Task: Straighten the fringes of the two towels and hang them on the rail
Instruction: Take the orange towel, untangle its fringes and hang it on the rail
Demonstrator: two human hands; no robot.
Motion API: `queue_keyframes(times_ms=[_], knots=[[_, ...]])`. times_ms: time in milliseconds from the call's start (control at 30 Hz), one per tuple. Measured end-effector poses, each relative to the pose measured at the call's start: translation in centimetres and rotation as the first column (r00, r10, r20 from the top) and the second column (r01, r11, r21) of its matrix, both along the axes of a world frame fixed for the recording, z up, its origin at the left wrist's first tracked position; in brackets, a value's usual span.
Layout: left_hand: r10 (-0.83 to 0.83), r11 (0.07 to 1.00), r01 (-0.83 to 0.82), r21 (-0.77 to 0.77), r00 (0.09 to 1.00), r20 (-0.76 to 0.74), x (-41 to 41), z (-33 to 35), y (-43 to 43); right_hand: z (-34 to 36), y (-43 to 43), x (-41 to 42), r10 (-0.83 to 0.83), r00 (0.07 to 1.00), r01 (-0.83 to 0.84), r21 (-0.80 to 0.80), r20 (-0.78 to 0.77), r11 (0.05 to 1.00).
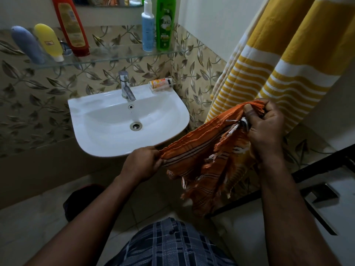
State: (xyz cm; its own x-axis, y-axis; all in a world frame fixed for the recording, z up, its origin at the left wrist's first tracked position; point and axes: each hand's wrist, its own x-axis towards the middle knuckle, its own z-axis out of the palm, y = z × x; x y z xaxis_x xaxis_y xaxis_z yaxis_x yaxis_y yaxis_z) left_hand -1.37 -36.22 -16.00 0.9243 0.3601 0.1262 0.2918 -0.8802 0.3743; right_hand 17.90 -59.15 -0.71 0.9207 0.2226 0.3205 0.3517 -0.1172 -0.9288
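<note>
**Q:** Hand states?
**A:** Left hand [142, 164] curled, gripping one end of the orange towel [203, 150]. Right hand [265, 127] curled, bunching the other end with the thumb on top. White fringe threads stick out beside its fingers.

**Q:** Towel position?
**A:** Held in the air, stretched between both hands, in front of the sink's [169, 104] front right edge. Loose fringed folds hang below.

**Q:** Second towel?
**A:** Yellow striped towel [284, 60] hangs behind the right hand, with its top out of view. Green bottle [165, 24] stands at the right end of the glass shelf [119, 56].
</note>
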Motion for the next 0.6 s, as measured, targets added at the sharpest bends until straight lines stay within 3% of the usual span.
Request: queue_keyframes(times_ms=[167, 267, 367, 500, 600], knots=[[0.188, 0.978, -0.171, -0.121, 0.971, 0.146, -0.3, 0.2, 1.6, -0.8, -0.9, 1.2, -0.053, 0.996, 0.059, -0.095, 0.069, 0.994], [0.366, 0.905, -0.272, -0.328, 0.891, 0.27, -1.0, 0.7, 2.9, -1.8, -1.7, 1.9, -0.095, 0.987, 0.119, -0.204, 0.126, 0.972], [0.429, 0.858, -0.274, -0.435, 0.847, 0.313, -1.2, 1.5, 3.5, -3.0, -2.5, 1.9, -0.092, 0.993, 0.104, -0.205, 0.07, 0.973], [0.471, 0.819, -0.258, -0.512, 0.812, 0.344, -0.9, 2.2, 3.8, -4.6, -3.0, 1.7, -0.122, 0.986, 0.152, -0.329, 0.11, 0.932], [0.502, 0.769, -0.225, -0.599, 0.793, 0.346, -0.6, 2.6, 3.8, -6.0, -3.1, 1.7, -0.17, 0.981, 0.192, -0.319, 0.094, 0.928]])
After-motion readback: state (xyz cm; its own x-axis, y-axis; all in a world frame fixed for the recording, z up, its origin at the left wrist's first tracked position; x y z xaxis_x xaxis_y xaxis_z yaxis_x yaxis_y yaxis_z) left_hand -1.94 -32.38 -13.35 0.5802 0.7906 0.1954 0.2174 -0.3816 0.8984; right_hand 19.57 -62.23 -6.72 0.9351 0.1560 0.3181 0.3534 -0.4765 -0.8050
